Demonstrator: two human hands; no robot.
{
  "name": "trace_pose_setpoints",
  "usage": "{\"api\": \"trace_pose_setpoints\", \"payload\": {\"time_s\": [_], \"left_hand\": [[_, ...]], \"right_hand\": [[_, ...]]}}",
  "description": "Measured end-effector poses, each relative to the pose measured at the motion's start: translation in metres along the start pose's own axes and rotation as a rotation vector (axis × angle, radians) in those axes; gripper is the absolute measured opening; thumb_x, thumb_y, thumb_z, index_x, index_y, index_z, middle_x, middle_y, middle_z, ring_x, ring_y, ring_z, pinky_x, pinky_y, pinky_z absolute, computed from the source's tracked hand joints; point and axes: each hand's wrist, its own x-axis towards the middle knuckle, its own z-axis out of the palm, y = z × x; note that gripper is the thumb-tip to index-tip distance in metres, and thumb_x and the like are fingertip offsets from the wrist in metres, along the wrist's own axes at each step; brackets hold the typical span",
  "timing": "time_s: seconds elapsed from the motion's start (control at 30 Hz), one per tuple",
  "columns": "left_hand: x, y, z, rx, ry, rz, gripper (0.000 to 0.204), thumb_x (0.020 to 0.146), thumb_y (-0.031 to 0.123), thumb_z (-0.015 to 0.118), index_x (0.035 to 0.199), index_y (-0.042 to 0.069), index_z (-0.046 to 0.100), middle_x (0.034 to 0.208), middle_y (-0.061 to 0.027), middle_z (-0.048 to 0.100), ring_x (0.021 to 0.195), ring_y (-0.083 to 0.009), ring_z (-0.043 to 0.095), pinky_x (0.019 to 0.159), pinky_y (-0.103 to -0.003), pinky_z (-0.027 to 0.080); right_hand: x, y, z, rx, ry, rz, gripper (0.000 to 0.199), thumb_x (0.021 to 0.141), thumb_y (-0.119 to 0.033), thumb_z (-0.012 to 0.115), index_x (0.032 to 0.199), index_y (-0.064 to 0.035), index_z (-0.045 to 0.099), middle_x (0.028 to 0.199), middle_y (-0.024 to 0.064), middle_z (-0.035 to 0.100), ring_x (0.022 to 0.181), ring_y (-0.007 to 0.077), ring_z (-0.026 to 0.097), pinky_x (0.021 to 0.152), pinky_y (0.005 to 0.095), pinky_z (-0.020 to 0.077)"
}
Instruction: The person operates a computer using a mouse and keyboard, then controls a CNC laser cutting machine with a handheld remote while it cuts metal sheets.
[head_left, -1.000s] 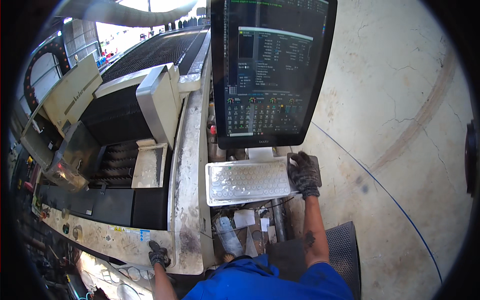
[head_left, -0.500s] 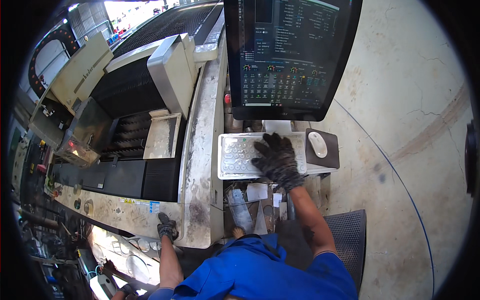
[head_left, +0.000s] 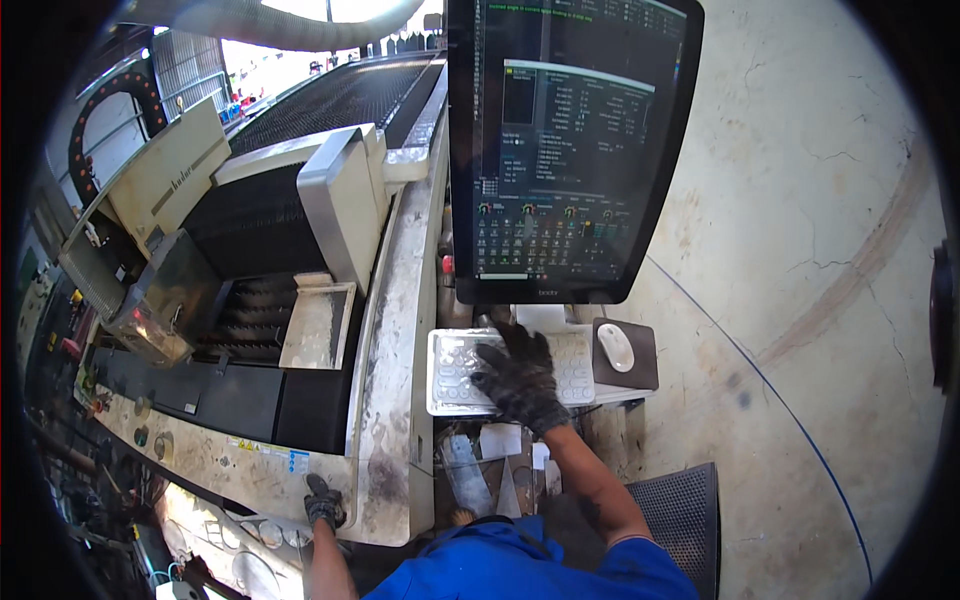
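My right hand (head_left: 520,375), in a dark knitted glove, is spread over a white keyboard (head_left: 573,372) with round keys and a clear cover. Its fingers reach across the middle and left keys; whether a fingertip presses one I cannot tell. A white mouse (head_left: 616,347) lies on a dark mouse pad (head_left: 640,372) just right of the keyboard. Above them stands a monitor (head_left: 560,225) showing a dark program with rows of icons and a grey-framed window. My left hand (head_left: 323,502), also gloved, rests on the near corner of a machine's pale frame (head_left: 385,480), fingers extended and holding nothing.
The big machine has a slatted bed (head_left: 340,95), a black bellows cover (head_left: 245,220) and a metal tray (head_left: 318,325). Metal scraps (head_left: 467,475) lie below the keyboard. A perforated dark panel (head_left: 685,525) stands near my right arm. A blue cable (head_left: 770,385) crosses the concrete floor.
The view has tilted up, so everything sits lower and more of the monitor shows. My right hand has shifted left over the keyboard. My left hand stays on the machine's corner.
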Motion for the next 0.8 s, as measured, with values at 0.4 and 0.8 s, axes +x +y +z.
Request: {"api": "trace_pose_setpoints", "payload": {"time_s": [0.4,0.8], "left_hand": [[-0.016,0.014,-0.014,-0.348,0.014,-0.283,0.093,0.068,0.033,0.077,0.140,-0.008,0.033,0.132,-0.0249,0.055,0.120,-0.0333,0.057,0.098,-0.040,0.048],[0.024,-0.010,-0.002,-0.318,0.006,-0.301,0.080,0.071,0.021,0.078,0.136,-0.008,0.041,0.126,-0.0229,0.059,0.109,-0.0291,0.062,0.093,-0.040,0.051]], "right_hand": [[-0.043,0.136,-0.070,-0.091,0.067,0.499,0.038,0.082,-0.023,0.067,0.118,-0.0143,0.068,0.135,0.0189,0.056,0.124,0.0367,0.053,0.107,0.0445,0.0413],[-0.047,0.129,-0.067,-0.125,0.114,0.526,0.039,0.083,-0.025,0.066,0.121,-0.0152,0.067,0.136,0.0164,0.055,0.125,0.0350,0.052,0.106,0.0446,0.0421]]}}
